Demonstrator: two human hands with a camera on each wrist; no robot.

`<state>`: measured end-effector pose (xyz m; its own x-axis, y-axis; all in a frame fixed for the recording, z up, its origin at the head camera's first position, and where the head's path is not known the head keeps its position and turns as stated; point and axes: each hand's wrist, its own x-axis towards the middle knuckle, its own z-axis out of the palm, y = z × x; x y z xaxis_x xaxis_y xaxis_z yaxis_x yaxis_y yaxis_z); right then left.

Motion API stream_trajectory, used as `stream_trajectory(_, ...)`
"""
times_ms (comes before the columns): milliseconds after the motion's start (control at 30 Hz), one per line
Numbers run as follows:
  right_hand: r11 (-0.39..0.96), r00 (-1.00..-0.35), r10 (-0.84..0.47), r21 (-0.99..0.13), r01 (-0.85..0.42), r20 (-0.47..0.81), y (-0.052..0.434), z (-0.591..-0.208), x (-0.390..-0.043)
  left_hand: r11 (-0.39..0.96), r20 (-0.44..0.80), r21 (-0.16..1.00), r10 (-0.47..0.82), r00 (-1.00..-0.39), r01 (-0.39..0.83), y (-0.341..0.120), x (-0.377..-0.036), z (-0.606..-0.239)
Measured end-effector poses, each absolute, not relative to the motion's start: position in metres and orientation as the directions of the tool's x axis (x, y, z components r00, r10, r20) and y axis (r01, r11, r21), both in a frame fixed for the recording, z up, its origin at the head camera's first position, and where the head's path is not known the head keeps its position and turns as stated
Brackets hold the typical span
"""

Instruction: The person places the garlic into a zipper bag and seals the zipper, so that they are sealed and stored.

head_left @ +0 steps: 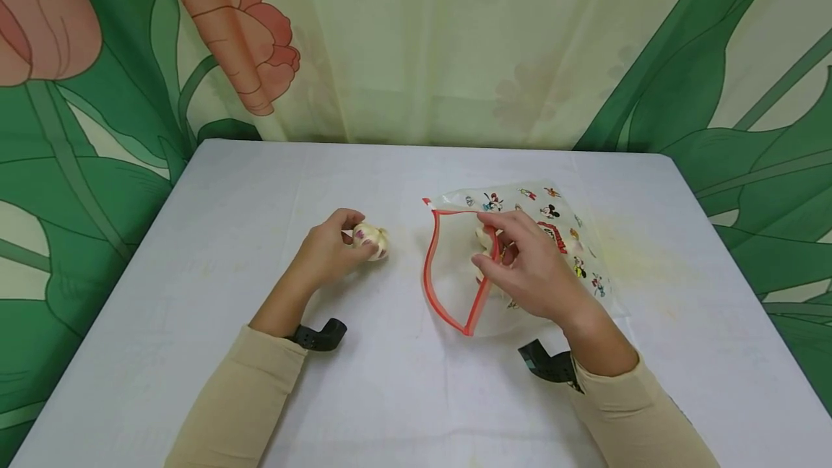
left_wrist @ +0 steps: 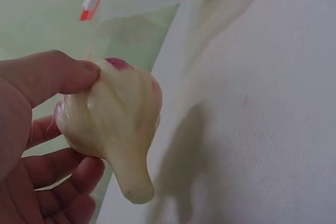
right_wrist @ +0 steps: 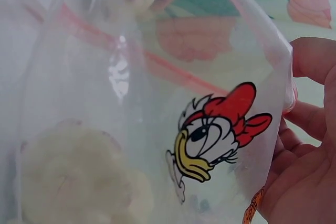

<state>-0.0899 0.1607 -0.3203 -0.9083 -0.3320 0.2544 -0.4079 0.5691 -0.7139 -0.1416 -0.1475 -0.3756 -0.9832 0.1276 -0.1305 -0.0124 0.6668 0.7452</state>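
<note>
A garlic bulb (left_wrist: 118,114), cream with purple patches, is pinched between the thumb and fingers of my left hand (head_left: 331,248), its stem pointing down in the left wrist view. To its right, my right hand (head_left: 536,266) pinches the rim of a clear zip bag (head_left: 448,258) printed with cartoon figures. The bag's red-edged mouth gapes toward the left hand. Inside the bag lies more garlic (right_wrist: 73,177), blurred through the plastic in the right wrist view and partly hidden by my right fingers in the head view.
A white cloth covers the table (head_left: 214,237), whose far edge runs along a curtain (head_left: 442,42) with printed flowers and leaves. Each wrist wears a black strap device (head_left: 320,336).
</note>
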Motion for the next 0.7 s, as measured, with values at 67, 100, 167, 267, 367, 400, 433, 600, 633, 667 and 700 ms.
stream_trajectory(67, 0.57, -0.907, -0.333, -0.712, -0.411, 0.257, 0.161, -0.321, -0.09, 0.651, -0.13, 0.759, 0.137, -0.982, -0.009, -0.146, -0.139, -0.373)
stream_trajectory(100, 0.569, -0.907, -0.334, -0.711, -0.412, 0.258, 0.161, -0.32, -0.09, 0.645, -0.131, 0.764, 0.142, -0.981, -0.009, -0.146, -0.138, -0.372)
stream_trajectory(167, 0.569, -0.906, -0.335, -0.711, -0.413, 0.258, 0.161, -0.321, -0.09, 0.635, -0.135, 0.773, 0.151, -0.979, -0.008, -0.145, -0.135, -0.368)
stream_trajectory(267, 0.569, -0.906, -0.336, -0.711, -0.413, 0.258, 0.161, -0.321, -0.091, 0.619, -0.133, 0.785, 0.165, -0.977, -0.003, -0.144, -0.132, -0.365)
stream_trajectory(367, 0.571, -0.906, -0.337, -0.71, -0.413, 0.256, 0.161, -0.32, -0.091, 0.591, -0.128, 0.807, 0.188, -0.974, 0.008, -0.141, -0.129, -0.362)
stream_trajectory(400, 0.572, -0.906, -0.337, -0.709, -0.412, 0.255, 0.16, -0.32, -0.091, 0.579, -0.123, 0.815, 0.196, -0.973, 0.014, -0.14, -0.129, -0.361)
stream_trajectory(433, 0.573, -0.907, -0.337, -0.709, -0.411, 0.254, 0.16, -0.32, -0.091, 0.566, -0.116, 0.824, 0.206, -0.972, 0.022, -0.139, -0.128, -0.36)
stream_trajectory(600, 0.578, -0.908, -0.335, -0.707, -0.408, 0.25, 0.16, -0.32, -0.091, 0.51, -0.121, 0.86, 0.244, -0.962, 0.021, -0.133, -0.124, -0.356)
stream_trajectory(633, 0.579, -0.908, -0.335, -0.706, -0.408, 0.25, 0.16, -0.32, -0.091, 0.503, -0.13, 0.864, 0.248, -0.96, 0.013, -0.132, -0.123, -0.356)
stream_trajectory(667, 0.579, -0.908, -0.335, -0.706, -0.409, 0.251, 0.16, -0.32, -0.091, 0.497, -0.142, 0.868, 0.25, -0.958, 0.001, -0.131, -0.122, -0.355)
stream_trajectory(700, 0.579, -0.908, -0.335, -0.705, -0.409, 0.252, 0.16, -0.32, -0.091, 0.489, -0.155, 0.872, 0.252, -0.955, -0.012, -0.129, -0.122, -0.354)
